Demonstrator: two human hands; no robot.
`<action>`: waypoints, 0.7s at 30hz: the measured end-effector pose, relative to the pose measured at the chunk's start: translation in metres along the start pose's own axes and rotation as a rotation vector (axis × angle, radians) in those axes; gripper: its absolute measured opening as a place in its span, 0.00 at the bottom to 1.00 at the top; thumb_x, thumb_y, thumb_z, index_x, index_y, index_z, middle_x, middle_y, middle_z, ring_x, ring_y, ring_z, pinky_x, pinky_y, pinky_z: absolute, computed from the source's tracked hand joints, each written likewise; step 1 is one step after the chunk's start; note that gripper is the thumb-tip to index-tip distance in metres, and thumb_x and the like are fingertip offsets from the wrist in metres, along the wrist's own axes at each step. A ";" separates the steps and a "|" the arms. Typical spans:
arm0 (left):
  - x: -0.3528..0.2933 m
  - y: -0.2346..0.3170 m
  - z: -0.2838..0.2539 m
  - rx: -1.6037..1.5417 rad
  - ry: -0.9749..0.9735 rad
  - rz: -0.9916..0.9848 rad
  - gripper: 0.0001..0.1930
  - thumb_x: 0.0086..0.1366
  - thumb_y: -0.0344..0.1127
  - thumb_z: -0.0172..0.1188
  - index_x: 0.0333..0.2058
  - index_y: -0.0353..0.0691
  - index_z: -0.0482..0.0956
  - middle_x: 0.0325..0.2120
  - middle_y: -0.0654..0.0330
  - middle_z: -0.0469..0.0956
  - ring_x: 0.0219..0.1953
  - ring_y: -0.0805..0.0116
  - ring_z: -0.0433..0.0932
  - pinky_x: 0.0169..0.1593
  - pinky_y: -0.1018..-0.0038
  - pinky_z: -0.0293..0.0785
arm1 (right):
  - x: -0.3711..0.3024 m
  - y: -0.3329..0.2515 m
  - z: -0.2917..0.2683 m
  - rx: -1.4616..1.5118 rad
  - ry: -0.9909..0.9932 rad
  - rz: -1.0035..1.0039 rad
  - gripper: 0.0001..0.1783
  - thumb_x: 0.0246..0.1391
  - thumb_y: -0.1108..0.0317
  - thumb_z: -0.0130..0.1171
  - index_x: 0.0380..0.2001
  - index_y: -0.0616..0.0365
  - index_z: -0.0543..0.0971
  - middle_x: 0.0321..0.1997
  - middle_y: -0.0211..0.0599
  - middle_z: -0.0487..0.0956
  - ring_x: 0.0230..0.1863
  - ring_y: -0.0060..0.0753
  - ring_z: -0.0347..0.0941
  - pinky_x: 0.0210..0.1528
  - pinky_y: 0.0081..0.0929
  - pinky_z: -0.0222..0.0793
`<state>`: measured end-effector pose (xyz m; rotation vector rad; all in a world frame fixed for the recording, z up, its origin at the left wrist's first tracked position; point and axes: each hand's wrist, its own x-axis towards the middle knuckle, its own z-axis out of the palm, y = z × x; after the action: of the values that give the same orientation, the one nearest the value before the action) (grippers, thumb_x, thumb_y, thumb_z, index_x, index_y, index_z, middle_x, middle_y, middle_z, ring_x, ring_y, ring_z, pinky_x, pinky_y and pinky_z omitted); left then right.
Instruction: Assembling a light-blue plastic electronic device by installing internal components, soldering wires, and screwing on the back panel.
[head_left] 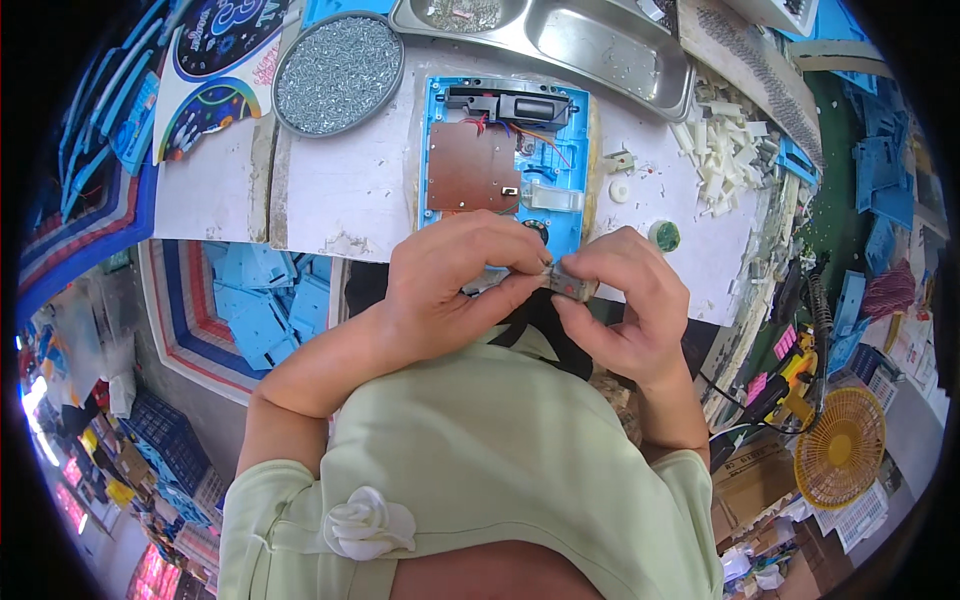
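Fingertips met over a small clear plastic part (pixel 572 285), and that was where the action sat: the left hand (pixel 455 285) pinched it from one side with thumb and forefinger closed narrow, the right hand (pixel 625 300) gripped the other end, its fingers curled tight around it. Both hands were shut on the same little piece, held just off the near edge of the table (pixel 330 190), right in front of the person's chest. What exactly the piece was stayed hard to tell, since the fingers covered most of it. Just beyond the knuckles lay the open blue casing (pixel 505 160), flat on the table, with a brown circuit board (pixel 472 165) in its left half, a black module (pixel 510 103) across its far end and thin red wires running between them. My read was that this was a fitting step, the small piece being readied or adjusted in the hands before going into the casing; the next move would call for steady, fine alignment over the casing's near end, with care not to snag those wires. Further out, a round grey tray of screws (pixel 338 72) sat at the far left of the table, a steel tray (pixel 600 45) at the far edge, a heap of white plastic pieces (pixel 725 150) to the right, and a small green disc (pixel 663 236) near the right hand
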<state>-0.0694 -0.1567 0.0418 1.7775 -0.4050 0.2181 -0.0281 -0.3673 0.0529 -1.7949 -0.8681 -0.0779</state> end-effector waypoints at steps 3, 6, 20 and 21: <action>-0.003 -0.002 -0.001 -0.062 -0.020 -0.055 0.11 0.55 0.20 0.69 0.36 0.38 0.79 0.36 0.56 0.83 0.38 0.56 0.83 0.41 0.67 0.77 | 0.000 -0.001 0.002 -0.016 -0.004 -0.046 0.23 0.39 0.78 0.74 0.43 0.58 0.81 0.33 0.35 0.82 0.29 0.38 0.76 0.29 0.31 0.71; -0.002 -0.002 -0.006 -0.067 -0.090 -0.082 0.10 0.57 0.20 0.66 0.36 0.37 0.77 0.39 0.52 0.82 0.41 0.59 0.81 0.46 0.68 0.76 | 0.002 -0.002 0.002 -0.040 -0.017 -0.066 0.23 0.38 0.79 0.74 0.42 0.57 0.81 0.33 0.35 0.81 0.29 0.39 0.76 0.30 0.31 0.72; 0.000 -0.003 -0.003 0.026 0.005 -0.068 0.10 0.50 0.20 0.71 0.32 0.36 0.82 0.44 0.52 0.77 0.42 0.60 0.79 0.43 0.70 0.78 | 0.000 0.006 -0.001 -0.155 -0.031 -0.089 0.25 0.34 0.80 0.71 0.41 0.57 0.81 0.34 0.37 0.80 0.30 0.40 0.76 0.29 0.31 0.72; 0.001 -0.004 -0.002 0.035 0.008 -0.060 0.10 0.50 0.20 0.71 0.31 0.36 0.82 0.44 0.52 0.77 0.42 0.60 0.79 0.42 0.71 0.78 | -0.001 0.007 -0.002 -0.154 -0.032 -0.084 0.25 0.33 0.80 0.71 0.41 0.57 0.81 0.34 0.37 0.80 0.30 0.40 0.76 0.29 0.31 0.72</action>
<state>-0.0665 -0.1540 0.0391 1.8196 -0.3439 0.1906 -0.0240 -0.3702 0.0477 -1.9069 -0.9829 -0.1746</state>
